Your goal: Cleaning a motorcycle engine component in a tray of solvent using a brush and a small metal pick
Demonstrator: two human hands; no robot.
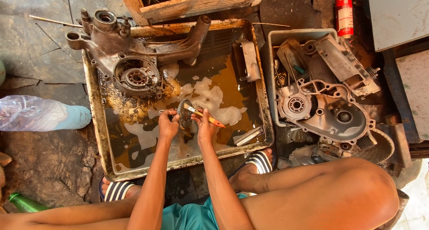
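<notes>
While you squat over the work, a clear plastic bottle (42, 114) lies on the dark ground at the far left, with a green bottle (26, 204) below it near your knee. Next comes the shallow metal wash tray (94, 118), filled with brown, foamy liquid; a grimy engine crankcase (134, 56) rests across its upper left corner, its bearing hole facing up. Over the middle of the tray your left hand (168, 125) is curled closed around the left edge of a toothed gear (184, 115), holding it on edge above the liquid. Just beside it, your right hand (204, 128) is closed on the orange handle of a paintbrush (202, 115), whose bristle end lies against the gear's face. A small metal cover (249, 60) leans at the tray's right wall, and a short metal tube (248, 136) lies in the liquid near the lower right corner. Further right, a grey plastic tub (298, 33) holds another crankcase half (326, 111) and assorted engine parts. A red spray can (344, 15) lies on the ground above that tub.
</notes>
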